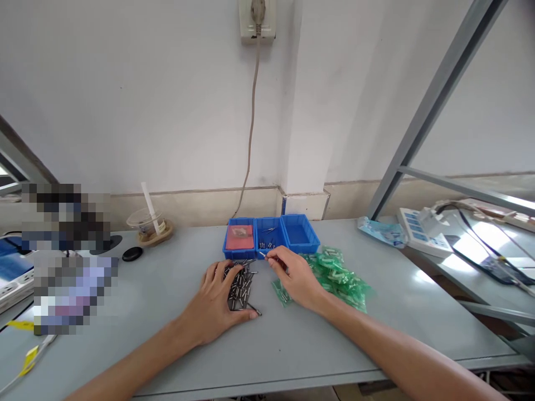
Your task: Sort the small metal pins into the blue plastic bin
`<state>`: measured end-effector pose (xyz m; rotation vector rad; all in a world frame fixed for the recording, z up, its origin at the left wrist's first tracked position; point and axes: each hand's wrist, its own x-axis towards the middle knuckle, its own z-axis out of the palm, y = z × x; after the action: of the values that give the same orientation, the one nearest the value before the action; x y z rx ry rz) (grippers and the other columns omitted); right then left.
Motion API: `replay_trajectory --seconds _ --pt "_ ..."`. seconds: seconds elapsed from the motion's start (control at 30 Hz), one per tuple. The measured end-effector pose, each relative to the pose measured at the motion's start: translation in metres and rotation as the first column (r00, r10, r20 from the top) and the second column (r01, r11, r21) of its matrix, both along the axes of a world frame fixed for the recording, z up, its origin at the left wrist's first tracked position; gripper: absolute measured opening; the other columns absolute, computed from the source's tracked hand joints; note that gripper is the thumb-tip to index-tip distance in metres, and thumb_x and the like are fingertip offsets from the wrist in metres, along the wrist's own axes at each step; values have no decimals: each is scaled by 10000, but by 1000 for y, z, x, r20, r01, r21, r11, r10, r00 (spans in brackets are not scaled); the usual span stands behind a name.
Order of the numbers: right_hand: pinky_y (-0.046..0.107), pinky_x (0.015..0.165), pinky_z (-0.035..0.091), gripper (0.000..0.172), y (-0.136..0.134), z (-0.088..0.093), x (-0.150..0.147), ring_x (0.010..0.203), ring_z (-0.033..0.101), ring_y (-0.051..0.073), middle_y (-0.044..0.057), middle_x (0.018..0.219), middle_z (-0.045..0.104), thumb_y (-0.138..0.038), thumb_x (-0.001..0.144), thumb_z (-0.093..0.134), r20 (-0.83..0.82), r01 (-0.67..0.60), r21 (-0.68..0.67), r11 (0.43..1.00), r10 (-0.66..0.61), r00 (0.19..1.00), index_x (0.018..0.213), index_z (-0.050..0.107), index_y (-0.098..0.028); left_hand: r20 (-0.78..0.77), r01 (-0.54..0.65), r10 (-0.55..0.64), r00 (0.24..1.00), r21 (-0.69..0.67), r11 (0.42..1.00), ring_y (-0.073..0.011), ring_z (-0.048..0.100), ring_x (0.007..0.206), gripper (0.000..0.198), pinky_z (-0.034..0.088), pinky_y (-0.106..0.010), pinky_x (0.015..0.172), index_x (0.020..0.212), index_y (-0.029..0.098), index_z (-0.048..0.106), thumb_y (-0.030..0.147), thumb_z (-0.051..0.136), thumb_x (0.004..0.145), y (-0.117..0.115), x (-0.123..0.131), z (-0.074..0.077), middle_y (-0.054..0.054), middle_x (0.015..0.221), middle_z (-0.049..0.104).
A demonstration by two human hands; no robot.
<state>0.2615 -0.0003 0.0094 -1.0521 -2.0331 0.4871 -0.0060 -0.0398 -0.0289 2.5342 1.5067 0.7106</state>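
A pile of small metal pins point(242, 285) lies on the grey table point(167, 334) in front of three blue bins point(271, 236). My left hand point(217, 303) rests beside and over the pile with its fingers spread. My right hand point(292, 275) pinches one thin metal pin point(263, 254) and holds it just before the middle bin, which has a few pins inside. The left bin holds a pink pad point(239, 236). The right bin looks empty. A heap of small green plastic bags point(338, 275) lies right of my right hand.
A plastic cup with a straw point(148, 223) and a black round object point(132, 254) stand at the back left. A white power strip point(422, 228) and cables lie at the right, under a slanted metal frame point(426, 111). A cord hangs from a wall socket point(257, 22).
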Motion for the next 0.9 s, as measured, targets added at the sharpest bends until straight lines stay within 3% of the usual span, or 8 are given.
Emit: replay_trajectory --seconds 0.33,0.57,0.67,0.9 --pt "354 872 476 155 0 -1 -1 993 646 227 39 1040 720 -225 1088 508 19 -7 -6 1000 7 1000 1092 662 -247 9 -20 20 1000 11 1000 -419 418 1404 939 439 -633 1134 1519 265 490 819 715 795 0 1 1 -146 1566 432" --pt "356 871 481 158 2 -1 -2 983 652 227 41 1043 724 -238 1087 509 9 1 -3 1000 0 1000 1090 667 -248 -55 22 -20 998 24 999 -432 435 1366 999 326 -682 1152 1520 251 491 888 667 771 2 9 6 -162 1512 491" --pt "349 868 479 152 2 -1 -1 979 655 223 36 1047 725 -239 1085 514 7 12 -12 1000 -12 1000 1082 666 -250 -80 15 -13 997 28 999 -431 471 1325 962 285 -713 1130 1513 250 510 887 631 802 3 17 8 -162 1461 528" --pt "337 838 488 155 1 1 1 926 670 216 27 999 731 -246 1073 520 -16 40 -31 999 -40 999 1073 675 -253 -58 4 0 998 75 997 -407 483 1308 750 353 -646 1082 1484 290 548 773 612 915 5 23 9 -122 1484 514"
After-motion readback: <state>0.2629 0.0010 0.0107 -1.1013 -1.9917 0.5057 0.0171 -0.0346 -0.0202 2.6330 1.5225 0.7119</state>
